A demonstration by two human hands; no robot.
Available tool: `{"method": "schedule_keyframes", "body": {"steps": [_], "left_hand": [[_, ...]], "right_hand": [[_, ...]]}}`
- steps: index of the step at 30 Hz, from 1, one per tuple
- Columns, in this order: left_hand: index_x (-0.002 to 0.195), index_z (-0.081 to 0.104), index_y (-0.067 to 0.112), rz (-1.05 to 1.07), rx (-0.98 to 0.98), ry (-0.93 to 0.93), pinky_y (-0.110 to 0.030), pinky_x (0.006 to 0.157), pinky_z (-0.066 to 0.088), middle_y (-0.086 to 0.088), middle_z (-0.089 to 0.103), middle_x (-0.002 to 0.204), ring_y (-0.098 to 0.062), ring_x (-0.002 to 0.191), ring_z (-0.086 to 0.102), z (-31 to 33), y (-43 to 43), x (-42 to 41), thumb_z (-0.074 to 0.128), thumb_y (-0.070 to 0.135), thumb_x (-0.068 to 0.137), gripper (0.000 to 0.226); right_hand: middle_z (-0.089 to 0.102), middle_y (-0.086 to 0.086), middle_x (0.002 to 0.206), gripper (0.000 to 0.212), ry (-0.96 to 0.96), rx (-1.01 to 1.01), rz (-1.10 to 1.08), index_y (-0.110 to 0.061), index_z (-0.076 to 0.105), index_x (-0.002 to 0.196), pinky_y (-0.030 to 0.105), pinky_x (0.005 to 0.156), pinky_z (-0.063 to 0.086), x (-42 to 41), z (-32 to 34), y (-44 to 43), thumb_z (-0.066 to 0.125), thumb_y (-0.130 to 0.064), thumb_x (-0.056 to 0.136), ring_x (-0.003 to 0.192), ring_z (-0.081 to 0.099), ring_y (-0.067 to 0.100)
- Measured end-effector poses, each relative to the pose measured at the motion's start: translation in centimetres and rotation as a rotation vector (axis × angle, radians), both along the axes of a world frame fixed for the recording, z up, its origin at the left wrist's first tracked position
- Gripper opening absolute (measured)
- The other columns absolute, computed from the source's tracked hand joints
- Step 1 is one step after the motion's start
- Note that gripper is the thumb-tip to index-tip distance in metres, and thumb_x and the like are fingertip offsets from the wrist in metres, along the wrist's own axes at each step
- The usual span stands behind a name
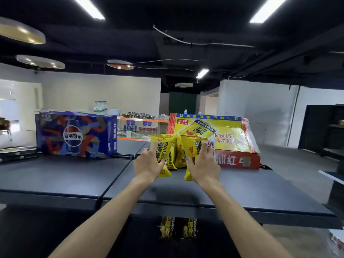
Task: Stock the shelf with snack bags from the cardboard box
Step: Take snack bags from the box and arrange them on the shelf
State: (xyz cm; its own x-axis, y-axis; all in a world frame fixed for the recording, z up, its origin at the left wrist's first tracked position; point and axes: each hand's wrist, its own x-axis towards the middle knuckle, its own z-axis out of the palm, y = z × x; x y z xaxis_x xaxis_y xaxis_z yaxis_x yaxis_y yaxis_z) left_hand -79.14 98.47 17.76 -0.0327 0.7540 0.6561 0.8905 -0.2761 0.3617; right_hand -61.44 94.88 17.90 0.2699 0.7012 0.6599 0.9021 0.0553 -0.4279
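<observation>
Both hands full. My left hand grips one yellow snack bag round its lower half, index finger laid straight up the front. My right hand has its fingers curled round the middle of a second yellow bag. Both bags are upright over the black shelf top, just in front of the left end of the red-and-yellow carton, bottom corners hanging below my palms.

Handling, my guess: light, air-puffed foil pouches with soft, crinkly walls and slick film. The contents are probably brittle, so no squeezing. The best hold is the flat waist, as now, or the crimped top seam. They will likely tip unless leaned on a neighbour or on the carton.

Count:
- Bags in hand: two, one per hand.
- Standing bags against the carton's left front corner, between my hands: at least two. Maybe a third sits behind my right fingers, but the overlap hides it.
- Lower-tier bags, below and nearer me than the carton, in shadow: two visible.
- Cartons: one red-and-yellow, with a flap up. I cannot tell if it is the supply box.
- One blue cola case, well left of the carton on the same top.
</observation>
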Motion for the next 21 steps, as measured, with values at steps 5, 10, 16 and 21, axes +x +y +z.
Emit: {"method": "schedule_keyframes", "body": {"steps": [5,10,16,21], "left_hand": [[0.145,0.028,0.033,-0.007,-0.010,0.003,-0.031,0.062,0.044,-0.006,0.060,0.104,-0.027,0.088,0.064,-0.4,3.0,1.0,0.065,0.041,0.088,0.069],[0.148,0.023,0.036,0.034,-0.005,0.031,-0.028,0.061,0.044,-0.002,0.057,0.108,-0.022,0.086,0.065,-1.5,4.9,1.5,0.062,0.045,0.090,0.071],[0.151,0.022,0.040,0.052,-0.017,0.016,-0.028,0.063,0.047,0.001,0.051,0.114,-0.020,0.084,0.065,-4.2,6.4,1.7,0.060,0.053,0.087,0.075],[0.150,0.031,0.037,0.064,0.032,0.051,-0.032,0.057,0.052,-0.002,0.054,0.107,-0.022,0.078,0.066,-5.4,7.4,2.0,0.068,0.055,0.080,0.082]], "right_hand": [[0.045,0.013,0.135,0.072,-0.017,-0.037,-0.028,-0.032,0.014,0.149,0.041,0.073,0.052,0.7,0.7,3.5,0.057,-0.046,0.094,0.107,0.058,0.031],[0.044,0.012,0.138,0.074,-0.022,-0.048,-0.039,-0.035,0.011,0.149,0.042,0.074,0.053,0.8,0.3,7.1,0.056,-0.050,0.093,0.114,0.057,0.030],[0.035,0.013,0.147,0.078,0.000,-0.039,-0.027,-0.041,0.004,0.152,0.044,0.076,0.056,0.5,-1.6,10.3,0.055,-0.049,0.093,0.122,0.052,0.032],[0.031,0.014,0.150,0.077,0.010,-0.055,-0.019,-0.041,0.002,0.152,0.047,0.078,0.055,0.3,-2.8,12.4,0.053,-0.047,0.095,0.135,0.040,0.033]]}}
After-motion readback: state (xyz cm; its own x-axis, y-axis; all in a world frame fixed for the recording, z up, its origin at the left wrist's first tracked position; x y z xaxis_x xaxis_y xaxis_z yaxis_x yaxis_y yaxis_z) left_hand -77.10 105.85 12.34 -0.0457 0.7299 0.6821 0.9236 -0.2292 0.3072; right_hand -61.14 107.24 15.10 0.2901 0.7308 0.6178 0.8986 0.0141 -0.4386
